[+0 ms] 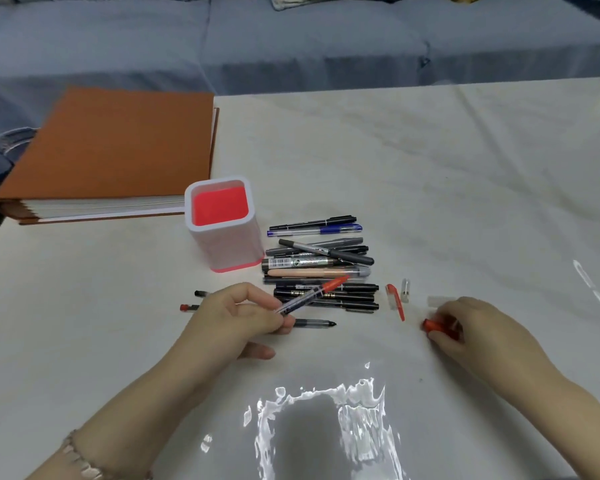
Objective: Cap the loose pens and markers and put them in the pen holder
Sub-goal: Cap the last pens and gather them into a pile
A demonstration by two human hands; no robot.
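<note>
The left hand grips a clear red-tipped pen, barrel end hidden in the fingers. The right hand closes on a red cap, partly covered, on the worktop. The pen holder stands empty beside the pile of pens.

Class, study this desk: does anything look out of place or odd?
Yes. The pen holder stands empty while pens lie heaped beside it, and loose caps lie scattered to the heap's right.
</note>
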